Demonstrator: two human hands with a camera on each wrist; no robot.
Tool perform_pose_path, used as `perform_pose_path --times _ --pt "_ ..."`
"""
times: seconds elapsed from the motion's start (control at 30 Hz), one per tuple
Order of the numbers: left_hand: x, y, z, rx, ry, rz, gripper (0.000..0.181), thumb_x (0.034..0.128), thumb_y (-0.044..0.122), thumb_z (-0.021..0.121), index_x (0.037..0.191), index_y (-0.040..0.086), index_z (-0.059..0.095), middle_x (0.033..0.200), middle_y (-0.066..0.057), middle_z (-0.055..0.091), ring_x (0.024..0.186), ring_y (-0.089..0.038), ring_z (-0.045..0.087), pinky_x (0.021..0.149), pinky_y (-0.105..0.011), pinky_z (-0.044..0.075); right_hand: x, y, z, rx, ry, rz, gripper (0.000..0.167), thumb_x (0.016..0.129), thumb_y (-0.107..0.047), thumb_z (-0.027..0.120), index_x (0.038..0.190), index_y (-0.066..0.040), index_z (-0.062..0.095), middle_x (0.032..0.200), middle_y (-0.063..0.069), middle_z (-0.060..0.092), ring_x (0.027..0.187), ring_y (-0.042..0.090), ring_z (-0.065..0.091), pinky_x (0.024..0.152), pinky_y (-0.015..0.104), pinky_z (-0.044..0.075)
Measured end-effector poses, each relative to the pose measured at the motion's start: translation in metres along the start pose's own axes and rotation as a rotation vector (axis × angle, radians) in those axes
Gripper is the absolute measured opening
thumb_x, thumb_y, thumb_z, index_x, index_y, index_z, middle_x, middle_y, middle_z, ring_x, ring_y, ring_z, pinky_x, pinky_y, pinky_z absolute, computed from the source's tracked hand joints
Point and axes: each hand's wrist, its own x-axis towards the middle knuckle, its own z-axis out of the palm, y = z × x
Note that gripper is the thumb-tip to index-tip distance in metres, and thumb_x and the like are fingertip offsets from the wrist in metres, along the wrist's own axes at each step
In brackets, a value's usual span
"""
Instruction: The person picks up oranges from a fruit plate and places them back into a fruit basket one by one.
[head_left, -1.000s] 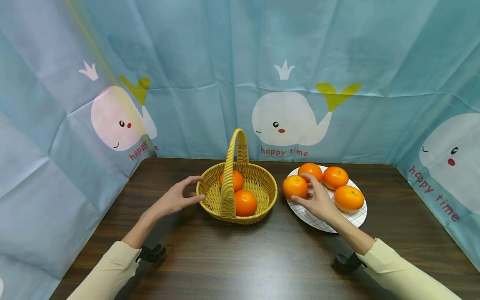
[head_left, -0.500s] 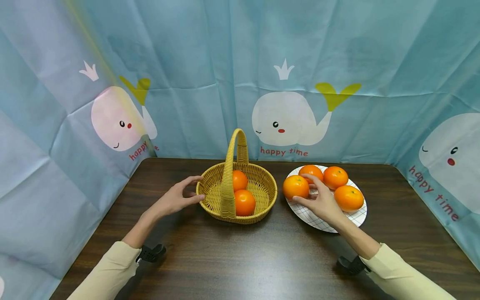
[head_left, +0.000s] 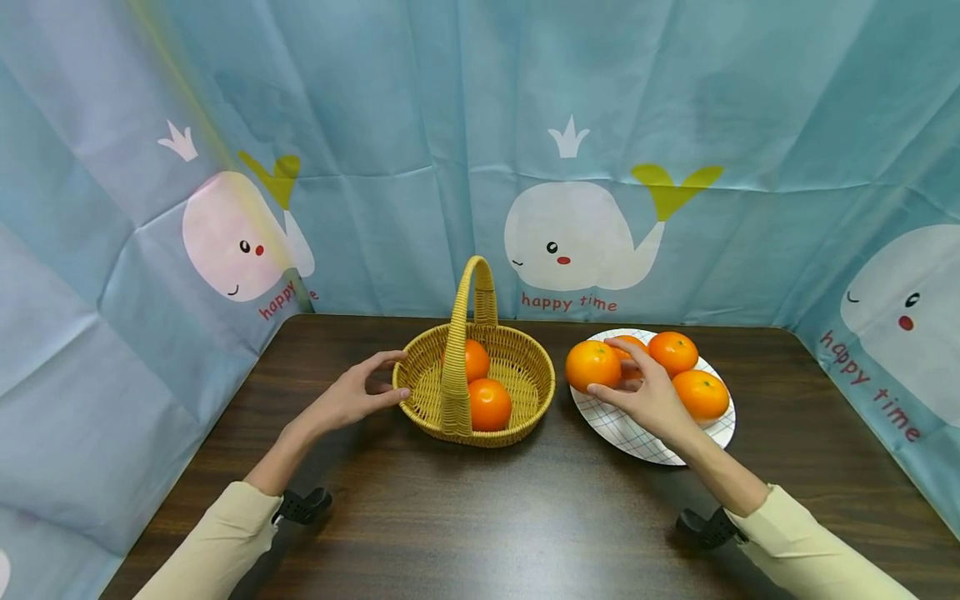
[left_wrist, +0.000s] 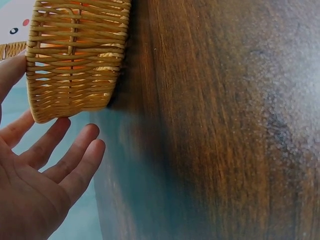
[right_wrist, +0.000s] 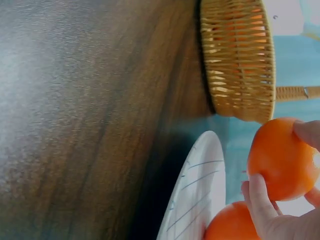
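Note:
In the head view my right hand pinches an orange between thumb and fingers, at the left side of a white checked plate. The right wrist view shows this held orange raised above the plate rim. My left hand rests its spread thumb and fingertips against the left rim of a yellow wicker basket. From the left wrist, the fingers of the left hand look fairly straight beside the basket wall. Two oranges lie inside the basket, partly behind its handle.
Several more oranges lie on the plate, one partly hidden by the right hand. The basket handle arches high over the basket. A blue whale-print curtain hangs behind the dark wooden table.
My right hand has lifted the pinched orange slightly off the plate. The oranges in the basket have shifted a little. My left hand has stayed at the basket rim.

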Motion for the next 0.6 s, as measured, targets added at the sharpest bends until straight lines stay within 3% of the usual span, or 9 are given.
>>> perform_pose_path --times 0.27,0.6 --pt "0.0001 0.0005 -0.0001 0.004 0.003 0.008 0.067 0.0970 0.029 0.073 0.152 0.004 0.042 0.148 -0.024 0.045 0.116 -0.041 0.061 0.088 -0.046 0.056 0.0032 -0.0024 -0.0028 0.109 -0.011 -0.004 0.075 0.089 -0.018 0.083 0.152 -0.012 0.043 0.131 0.023 0.056 0.099 0.037 0.068 0.079 0.031 0.057" --pt "0.0006 -0.0001 -0.0009 0.008 -0.002 -0.003 0.068 0.0966 0.030 0.074 0.152 0.006 0.042 0.149 -0.023 0.045 0.114 -0.040 0.062 0.085 -0.045 0.056 0.0094 -0.0094 -0.0060 0.145 -0.016 0.003 0.076 0.089 -0.020 0.083 0.154 -0.021 0.044 0.135 0.018 0.051 0.105 0.036 0.067 0.081 0.034 0.057"
